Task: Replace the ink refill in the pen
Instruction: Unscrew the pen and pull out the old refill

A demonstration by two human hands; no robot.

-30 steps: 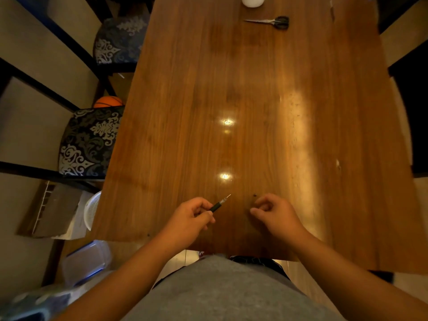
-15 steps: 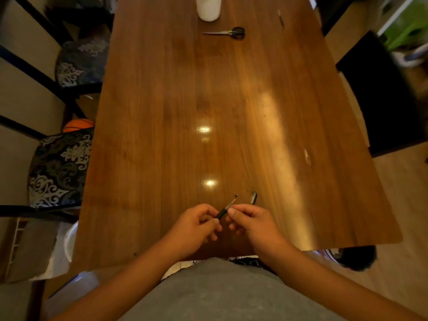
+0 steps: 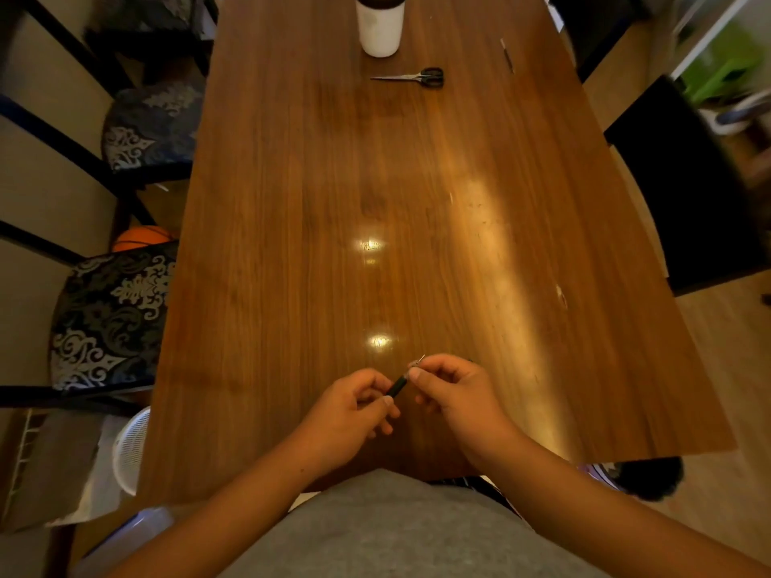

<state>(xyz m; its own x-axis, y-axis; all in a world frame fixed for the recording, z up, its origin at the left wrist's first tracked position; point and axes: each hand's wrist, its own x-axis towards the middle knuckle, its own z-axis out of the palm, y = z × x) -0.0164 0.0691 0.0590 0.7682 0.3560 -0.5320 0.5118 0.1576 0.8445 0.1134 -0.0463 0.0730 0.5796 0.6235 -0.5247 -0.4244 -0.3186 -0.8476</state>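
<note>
A thin black pen (image 3: 397, 386) is held just above the near edge of the wooden table (image 3: 292, 244), its metal tip pointing up and to the right. My left hand (image 3: 350, 415) grips the pen's lower barrel. My right hand (image 3: 452, 390) pinches the pen's front end, thumb and forefinger closed just below the tip. Only a short black stretch of barrel shows between the two hands. A small dark piece peeks out behind my right hand's knuckles; I cannot tell what it is.
Far up the table lie black-handled scissors (image 3: 411, 77), a white cylinder (image 3: 379, 25) and a thin dark stick (image 3: 507, 56) near the right edge. Patterned chairs (image 3: 112, 314) stand along the left side, a dark chair (image 3: 676, 181) on the right.
My right hand came left from the table surface and closed on the pen's front end. The left hand kept its hold. The camera tilted, showing more of the table's far end.
</note>
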